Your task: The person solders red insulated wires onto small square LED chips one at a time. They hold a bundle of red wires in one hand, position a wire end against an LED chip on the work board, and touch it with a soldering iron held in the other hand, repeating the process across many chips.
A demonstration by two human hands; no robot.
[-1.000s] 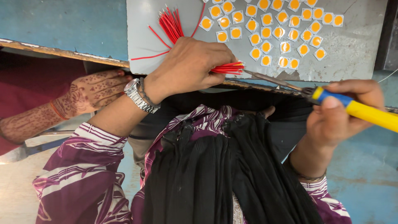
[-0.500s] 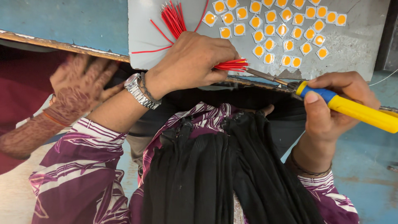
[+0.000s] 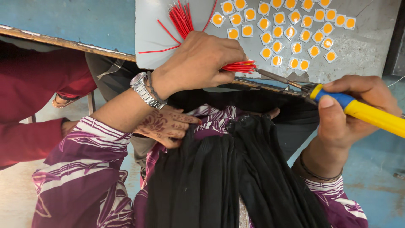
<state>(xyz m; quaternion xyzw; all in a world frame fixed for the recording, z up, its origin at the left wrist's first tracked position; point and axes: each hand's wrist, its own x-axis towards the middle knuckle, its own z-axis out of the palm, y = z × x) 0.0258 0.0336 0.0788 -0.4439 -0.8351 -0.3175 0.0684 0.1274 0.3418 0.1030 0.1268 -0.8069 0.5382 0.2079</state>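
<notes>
My left hand (image 3: 198, 63) is closed around a bundle of thin red wires (image 3: 238, 66), whose ends stick out to the right at the edge of a grey plate (image 3: 363, 46). My right hand (image 3: 350, 114) grips a soldering iron (image 3: 363, 112) with a yellow and blue handle; its metal tip points left, close to the wire ends. More red wires (image 3: 181, 17) fan out on the plate above my left hand. Several small square chips (image 3: 291, 29) with orange centres lie in rows on the plate.
Another person's hand (image 3: 166, 126), patterned with henna, reaches under my left forearm and touches the black cloth (image 3: 228, 177) on my lap. That person's dark red sleeve (image 3: 29, 135) is at the left. A blue table surface (image 3: 67, 19) lies at the upper left.
The other person's patterned hand has moved from the left side rightward under my left arm onto my lap. My right hand with the soldering iron has shifted slightly left, toward the wire ends.
</notes>
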